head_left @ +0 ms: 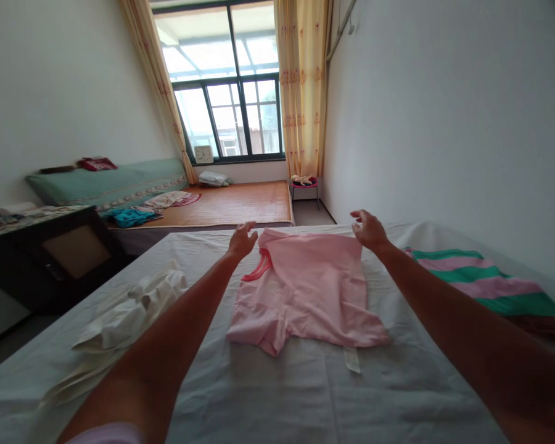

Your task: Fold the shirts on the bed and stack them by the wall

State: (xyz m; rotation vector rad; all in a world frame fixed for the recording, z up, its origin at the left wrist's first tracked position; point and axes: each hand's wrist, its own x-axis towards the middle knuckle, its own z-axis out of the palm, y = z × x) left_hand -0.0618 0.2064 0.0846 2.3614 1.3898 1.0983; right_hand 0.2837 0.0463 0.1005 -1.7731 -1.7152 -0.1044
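Both hands hover open-fingered, holding nothing — the left hand [241, 240] and right hand [369, 230] at the far corners of a pink shirt [305, 287] mid-bed [282, 394]. A small white tag [352, 359] pokes from its near hem — no writing legible.

The room has plain white walls [444, 111]. A large window [226, 80] with dark frames occupies the far wall and admits bright daylight. Yellow patterned curtains [303, 86] hang at both sides of it. Below the window, a low bed [240, 203] carries a woven mat and a green bolster [106, 182]. A small clock [204, 154] stands on the sill. A dark cabinet [60, 253] stands at left. A small stool [304, 185] stands in the far corner.
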